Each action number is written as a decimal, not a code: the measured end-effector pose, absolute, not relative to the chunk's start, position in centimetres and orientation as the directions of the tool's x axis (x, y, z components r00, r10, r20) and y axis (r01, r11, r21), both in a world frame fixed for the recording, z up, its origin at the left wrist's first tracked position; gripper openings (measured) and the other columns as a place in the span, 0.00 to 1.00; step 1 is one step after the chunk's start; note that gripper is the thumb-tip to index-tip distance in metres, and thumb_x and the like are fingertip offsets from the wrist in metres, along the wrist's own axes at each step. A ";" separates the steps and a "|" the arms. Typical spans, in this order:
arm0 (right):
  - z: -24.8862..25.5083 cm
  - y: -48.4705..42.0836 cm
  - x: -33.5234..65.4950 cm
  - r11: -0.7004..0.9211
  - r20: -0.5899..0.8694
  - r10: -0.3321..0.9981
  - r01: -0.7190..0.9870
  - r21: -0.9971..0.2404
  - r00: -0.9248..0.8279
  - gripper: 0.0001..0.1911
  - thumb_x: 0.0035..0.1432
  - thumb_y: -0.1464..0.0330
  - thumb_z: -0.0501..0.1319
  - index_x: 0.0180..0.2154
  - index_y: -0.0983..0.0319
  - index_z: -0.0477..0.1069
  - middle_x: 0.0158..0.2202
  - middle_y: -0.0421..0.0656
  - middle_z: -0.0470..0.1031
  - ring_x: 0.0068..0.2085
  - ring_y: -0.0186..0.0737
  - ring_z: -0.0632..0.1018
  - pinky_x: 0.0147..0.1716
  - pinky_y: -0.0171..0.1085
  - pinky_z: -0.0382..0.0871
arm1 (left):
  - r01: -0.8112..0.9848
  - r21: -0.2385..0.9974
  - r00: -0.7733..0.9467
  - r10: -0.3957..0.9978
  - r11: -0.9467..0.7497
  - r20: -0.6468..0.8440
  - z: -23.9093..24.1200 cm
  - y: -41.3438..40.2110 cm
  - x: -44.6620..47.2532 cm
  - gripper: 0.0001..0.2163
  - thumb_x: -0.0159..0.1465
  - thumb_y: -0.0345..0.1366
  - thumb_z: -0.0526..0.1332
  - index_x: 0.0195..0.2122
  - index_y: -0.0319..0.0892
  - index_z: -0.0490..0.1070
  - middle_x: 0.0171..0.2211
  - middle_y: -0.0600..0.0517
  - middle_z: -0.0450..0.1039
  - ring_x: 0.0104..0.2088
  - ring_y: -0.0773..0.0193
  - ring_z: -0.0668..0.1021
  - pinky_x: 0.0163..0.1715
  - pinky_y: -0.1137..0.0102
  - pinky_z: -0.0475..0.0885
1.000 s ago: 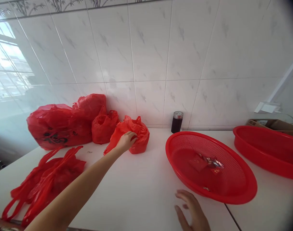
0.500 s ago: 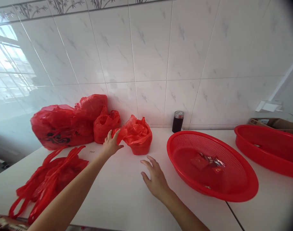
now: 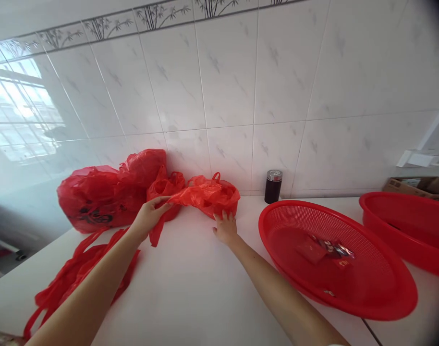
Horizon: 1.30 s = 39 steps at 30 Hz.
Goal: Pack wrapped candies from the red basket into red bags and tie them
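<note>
My left hand (image 3: 149, 216) pinches the gathered plastic of a red plastic bag (image 3: 205, 192), pulling it out to the left. A loose strip of the bag hangs below my fingers. The bag lies around a red round container (image 3: 229, 201), whose contents are hidden. My right hand (image 3: 226, 227) rests with spread fingers against the near side of this container. Behind my left hand stands another filled red plastic bag (image 3: 162, 187).
Large stuffed red bags (image 3: 104, 197) lean by the tiled wall. Flat red bags (image 3: 79, 269) lie at the left. A dark canister (image 3: 273, 186) stands behind a red colander (image 3: 277, 240) holding small packets. Farther right are a red basin (image 3: 381, 235) and a cardboard box (image 3: 435, 186).
My left hand has taken hold of the bag's plastic and drawn it left and toward me. My right hand has moved forward onto the container's side. The view has shifted slightly.
</note>
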State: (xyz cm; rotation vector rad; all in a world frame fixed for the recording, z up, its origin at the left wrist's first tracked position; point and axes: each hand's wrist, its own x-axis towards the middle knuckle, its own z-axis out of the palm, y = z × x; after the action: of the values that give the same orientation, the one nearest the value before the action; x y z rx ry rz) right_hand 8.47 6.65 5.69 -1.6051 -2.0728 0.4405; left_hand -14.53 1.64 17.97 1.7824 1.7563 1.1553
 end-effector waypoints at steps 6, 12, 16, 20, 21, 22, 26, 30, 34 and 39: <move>7.0 -3.0 9.6 0.357 0.353 0.926 0.613 -0.705 -0.133 0.14 0.68 0.61 0.46 0.40 0.60 0.67 0.40 0.44 0.73 0.42 0.38 0.75 0.40 0.37 0.70 | 0.691 0.714 -0.029 0.982 -0.115 0.186 15.8 -1.9 -12.9 0.24 0.55 0.52 0.63 0.50 0.47 0.74 0.44 0.51 0.79 0.45 0.53 0.78 0.46 0.65 0.71; 9.6 -9.4 12.5 0.767 0.857 0.510 0.411 -0.493 0.076 0.11 0.61 0.71 0.57 0.46 0.58 0.65 0.45 0.46 0.71 0.46 0.43 0.73 0.46 0.44 0.69 | 0.625 0.770 0.197 0.980 -0.125 -0.001 12.2 -5.8 -10.4 0.26 0.54 0.48 0.65 0.54 0.49 0.71 0.53 0.51 0.74 0.52 0.51 0.75 0.51 0.63 0.69; 8.7 -9.6 12.7 0.760 0.731 0.614 0.474 -0.445 -0.298 0.08 0.59 0.71 0.60 0.42 0.59 0.69 0.46 0.45 0.72 0.49 0.44 0.72 0.50 0.46 0.66 | 0.555 0.825 0.229 0.973 -0.103 -0.033 11.2 -7.4 -8.8 0.17 0.58 0.46 0.62 0.46 0.48 0.74 0.41 0.52 0.79 0.42 0.57 0.79 0.42 0.67 0.72; 5.4 -10.3 13.1 0.670 0.466 0.737 0.438 -0.599 -0.489 0.09 0.61 0.76 0.57 0.41 0.58 0.71 0.39 0.41 0.73 0.38 0.36 0.75 0.41 0.38 0.70 | 0.582 0.803 0.204 0.979 -0.125 0.004 11.1 -7.8 -9.0 0.12 0.60 0.48 0.59 0.36 0.45 0.73 0.25 0.55 0.73 0.25 0.63 0.74 0.25 0.72 0.67; 4.7 -10.6 13.5 0.661 0.450 0.741 0.423 -0.620 -0.499 0.12 0.61 0.78 0.55 0.42 0.58 0.71 0.39 0.40 0.72 0.37 0.34 0.75 0.38 0.36 0.70 | 0.593 0.794 0.201 0.979 -0.134 0.016 11.0 -7.8 -9.2 0.12 0.60 0.48 0.58 0.35 0.45 0.72 0.23 0.56 0.71 0.23 0.65 0.72 0.22 0.72 0.65; 4.2 -10.9 13.9 0.658 0.451 0.742 0.414 -0.629 -0.495 0.14 0.61 0.78 0.54 0.43 0.58 0.71 0.39 0.41 0.71 0.36 0.33 0.75 0.37 0.34 0.70 | 0.599 0.791 0.193 0.981 -0.128 0.013 10.9 -7.8 -9.6 0.13 0.60 0.48 0.57 0.34 0.45 0.71 0.21 0.57 0.70 0.20 0.66 0.71 0.20 0.73 0.63; 3.8 -11.6 15.9 0.654 0.475 0.752 0.422 -0.628 -0.457 0.14 0.62 0.77 0.53 0.44 0.57 0.72 0.38 0.41 0.69 0.35 0.33 0.74 0.34 0.33 0.70 | 0.637 0.771 0.133 0.986 -0.006 -0.103 10.0 -7.3 -11.0 0.14 0.60 0.50 0.56 0.35 0.46 0.69 0.17 0.59 0.66 0.15 0.67 0.67 0.16 0.74 0.57; 5.0 -12.1 17.2 0.650 0.497 0.760 0.456 -0.608 -0.419 0.09 0.64 0.73 0.55 0.41 0.58 0.73 0.36 0.41 0.69 0.33 0.32 0.74 0.32 0.32 0.69 | 0.769 0.638 0.039 0.994 0.033 -0.098 8.6 -5.9 -12.5 0.15 0.59 0.51 0.55 0.33 0.45 0.69 0.16 0.58 0.66 0.15 0.66 0.67 0.17 0.73 0.57; 6.1 -12.7 18.0 0.717 0.503 0.696 0.467 -0.517 -0.513 0.10 0.65 0.71 0.55 0.39 0.58 0.75 0.34 0.41 0.72 0.30 0.31 0.73 0.28 0.30 0.66 | 0.867 0.493 -0.079 0.997 0.072 -0.008 8.2 -4.3 -14.2 0.14 0.59 0.49 0.54 0.31 0.45 0.70 0.17 0.56 0.66 0.17 0.63 0.68 0.19 0.71 0.57; 7.3 -13.0 19.2 0.754 0.542 0.654 0.517 -0.406 -0.527 0.12 0.66 0.71 0.54 0.40 0.58 0.77 0.32 0.41 0.72 0.30 0.31 0.72 0.26 0.30 0.63 | 0.950 0.309 -0.126 0.966 0.052 0.227 9.9 -5.3 -12.8 0.15 0.63 0.49 0.50 0.40 0.48 0.70 0.32 0.49 0.74 0.31 0.54 0.75 0.28 0.67 0.62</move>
State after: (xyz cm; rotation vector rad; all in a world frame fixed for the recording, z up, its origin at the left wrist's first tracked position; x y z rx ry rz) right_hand 19.22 -13.00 7.28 -0.8730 -2.2487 0.2538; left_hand -12.78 -5.34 9.89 2.0483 2.2477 0.6027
